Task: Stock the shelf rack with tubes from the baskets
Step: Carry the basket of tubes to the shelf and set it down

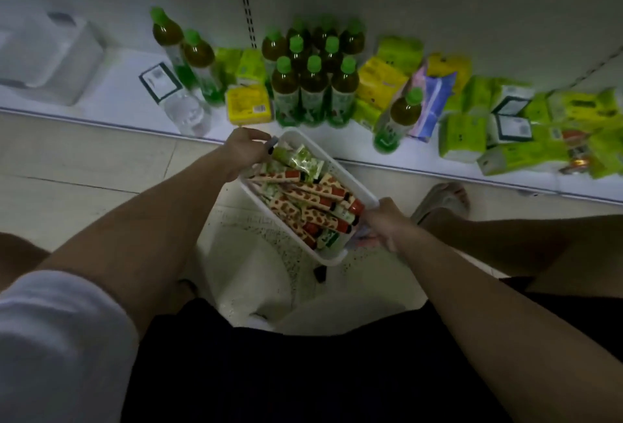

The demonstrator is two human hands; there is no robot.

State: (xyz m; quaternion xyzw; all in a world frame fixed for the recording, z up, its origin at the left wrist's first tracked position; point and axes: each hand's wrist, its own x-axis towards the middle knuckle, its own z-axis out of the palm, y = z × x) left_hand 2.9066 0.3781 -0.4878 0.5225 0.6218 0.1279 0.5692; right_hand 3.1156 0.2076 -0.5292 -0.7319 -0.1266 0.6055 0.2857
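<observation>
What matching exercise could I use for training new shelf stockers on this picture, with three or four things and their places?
Column one:
1. white plastic basket of tubes
2. left hand
3. right hand
4. green-capped bottles of brown drink

Column two:
A. standing on the bottom shelf
B. gripping the basket's near end
C. held above the floor
D. gripping the basket's far end

Pairs: 1-C, 2-D, 3-B, 4-A

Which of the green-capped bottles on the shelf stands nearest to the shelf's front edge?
The lone bottle right of the packed group of bottles, leaning among the yellow and purple packs. Its base reaches the shelf edge; the others stand further back.
</observation>
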